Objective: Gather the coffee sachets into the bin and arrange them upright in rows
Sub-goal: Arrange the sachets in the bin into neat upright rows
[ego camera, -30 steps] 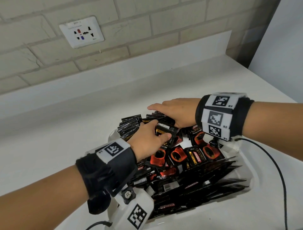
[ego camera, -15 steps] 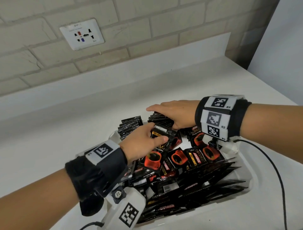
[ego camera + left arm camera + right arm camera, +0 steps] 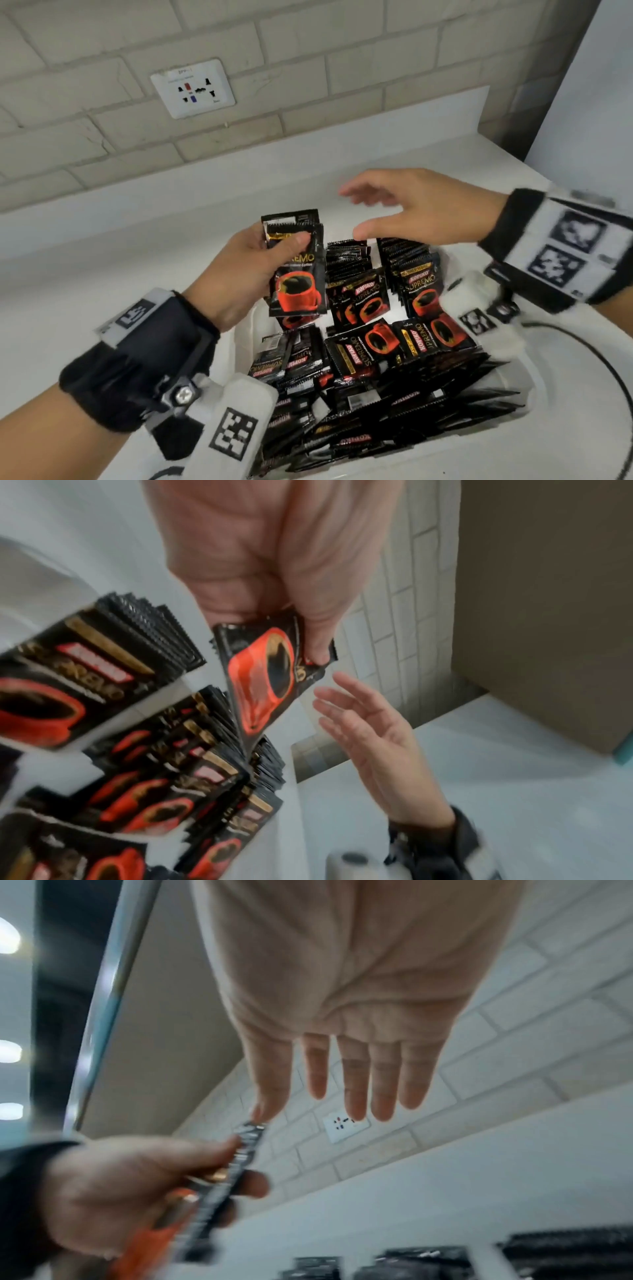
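Observation:
A white bin (image 3: pixel 513 407) on the counter is full of black coffee sachets with red cups. Upright rows of sachets (image 3: pixel 347 260) stand at its far end; loose sachets (image 3: pixel 370 346) lie jumbled nearer me. My left hand (image 3: pixel 250 270) pinches a small stack of sachets (image 3: pixel 296 270) by their upper part, lifted above the bin's far left corner. The same stack of sachets (image 3: pixel 270 680) hangs below the thumb in the left wrist view, and appears edge-on as held sachets (image 3: pixel 222 1175) in the right wrist view. My right hand (image 3: pixel 411 209) hovers open above the upright rows, holding nothing, fingers (image 3: pixel 356 1074) straight.
White counter (image 3: pixel 102 274) surrounds the bin, with a raised ledge behind and a brick wall carrying a socket plate (image 3: pixel 193 88). A black cable (image 3: pixel 596 356) curves on the counter at the right. A pale panel (image 3: pixel 589 85) stands at the far right.
My left hand has lifted a stack of sachets up out of the bin. My right hand has risen off the upright rows and opened.

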Demonstrator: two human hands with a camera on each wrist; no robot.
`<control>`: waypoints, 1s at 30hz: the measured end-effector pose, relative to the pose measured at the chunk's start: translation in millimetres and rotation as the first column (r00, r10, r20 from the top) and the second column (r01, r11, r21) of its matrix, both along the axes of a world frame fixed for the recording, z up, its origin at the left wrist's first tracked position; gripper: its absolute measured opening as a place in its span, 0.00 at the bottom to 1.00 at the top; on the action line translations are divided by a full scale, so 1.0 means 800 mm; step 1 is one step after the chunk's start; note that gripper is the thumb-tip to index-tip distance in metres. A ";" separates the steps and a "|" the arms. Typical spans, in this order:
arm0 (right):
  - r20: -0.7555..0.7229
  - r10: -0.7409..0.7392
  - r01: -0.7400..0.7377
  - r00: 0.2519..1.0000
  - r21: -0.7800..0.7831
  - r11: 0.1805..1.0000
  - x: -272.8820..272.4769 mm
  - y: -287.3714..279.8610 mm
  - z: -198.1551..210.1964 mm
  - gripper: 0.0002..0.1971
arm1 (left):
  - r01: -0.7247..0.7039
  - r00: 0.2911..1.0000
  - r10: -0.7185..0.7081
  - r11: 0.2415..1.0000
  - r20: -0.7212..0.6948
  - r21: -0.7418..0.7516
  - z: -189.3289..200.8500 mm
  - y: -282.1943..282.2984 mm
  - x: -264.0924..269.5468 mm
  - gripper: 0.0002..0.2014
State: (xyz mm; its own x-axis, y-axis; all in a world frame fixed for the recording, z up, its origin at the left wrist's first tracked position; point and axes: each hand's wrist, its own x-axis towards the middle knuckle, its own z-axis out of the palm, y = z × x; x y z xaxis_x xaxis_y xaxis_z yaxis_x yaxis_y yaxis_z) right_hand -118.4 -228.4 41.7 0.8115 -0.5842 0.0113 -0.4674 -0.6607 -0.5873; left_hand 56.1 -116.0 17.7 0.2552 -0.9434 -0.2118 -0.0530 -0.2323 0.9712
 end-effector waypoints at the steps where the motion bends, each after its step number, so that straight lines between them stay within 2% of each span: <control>1: 0.050 -0.036 0.032 0.998 0.086 0.996 -0.006 0.012 0.003 0.27 | -0.030 0.999 0.029 0.999 -0.040 -0.021 0.001 -0.002 -0.005 0.24; 5: 0.139 -0.108 0.050 0.984 0.369 0.928 -0.018 0.050 -0.006 0.30 | -0.068 0.986 0.054 0.994 -0.160 -0.082 0.007 -0.013 -0.039 0.26; 8: 0.256 -0.184 0.032 0.949 0.503 0.864 -0.023 0.054 -0.023 0.19 | -0.055 0.984 0.032 0.990 -0.176 -0.128 0.012 -0.018 -0.067 0.30; 10: 0.319 -0.266 0.038 0.910 0.575 0.817 -0.033 0.050 -0.031 0.16 | -0.023 0.983 -0.005 0.989 -0.181 -0.148 0.013 -0.019 -0.078 0.29; 12: 0.345 -0.331 0.033 0.879 0.648 0.761 -0.047 0.049 -0.036 0.15 | 0.001 0.971 -0.035 0.990 -0.238 -0.142 0.011 -0.017 -0.083 0.23; 15: 0.365 -0.378 0.018 0.851 0.698 0.716 -0.068 0.049 -0.045 0.18 | 0.022 0.953 -0.058 0.992 -0.297 -0.124 0.004 -0.013 -0.084 0.06; 16: 0.377 -0.394 0.017 0.838 0.704 0.710 -0.074 0.050 -0.048 0.19 | 0.020 0.952 -0.056 0.992 -0.302 -0.122 0.003 -0.011 -0.084 0.04; 17: 0.391 -0.416 0.018 0.821 0.711 0.703 -0.080 0.050 -0.052 0.20 | 0.023 0.954 -0.060 0.992 -0.294 -0.127 0.001 -0.009 -0.082 0.06; 19: 0.422 -0.462 0.007 0.780 0.732 0.681 -0.089 0.049 -0.058 0.22 | 0.038 0.977 -0.073 0.984 -0.202 -0.173 0.000 -0.007 -0.080 0.09; 21: 0.473 -0.486 -0.044 0.735 0.748 0.663 -0.097 0.047 -0.063 0.27 | 0.057 0.998 -0.062 0.961 -0.011 -0.269 0.002 -0.003 -0.080 0.11; 25: 0.562 -0.525 -0.163 0.640 0.766 0.622 -0.117 0.045 -0.060 0.25 | 0.167 0.956 -0.009 0.841 0.294 -0.515 0.004 0.003 -0.072 0.11; 28: 0.562 -0.461 -0.196 0.686 0.754 0.627 -0.122 0.050 -0.057 0.27 | 0.212 0.857 0.112 0.813 0.503 -0.542 -0.003 0.005 -0.064 0.11; 30: 0.534 -0.429 -0.234 0.729 0.783 0.576 -0.118 0.055 -0.061 0.29 | 0.254 0.803 0.145 0.794 0.578 -0.553 -0.008 0.005 -0.063 0.11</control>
State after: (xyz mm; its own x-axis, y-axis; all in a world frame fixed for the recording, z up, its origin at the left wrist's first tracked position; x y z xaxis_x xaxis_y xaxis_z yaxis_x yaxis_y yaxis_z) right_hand -212.5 -184.7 -6.8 0.7209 -0.6928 -0.0208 0.1923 0.2287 -0.9543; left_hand 5.7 -111.8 11.0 0.0794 -0.8368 0.5417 -0.6249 0.3816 0.6811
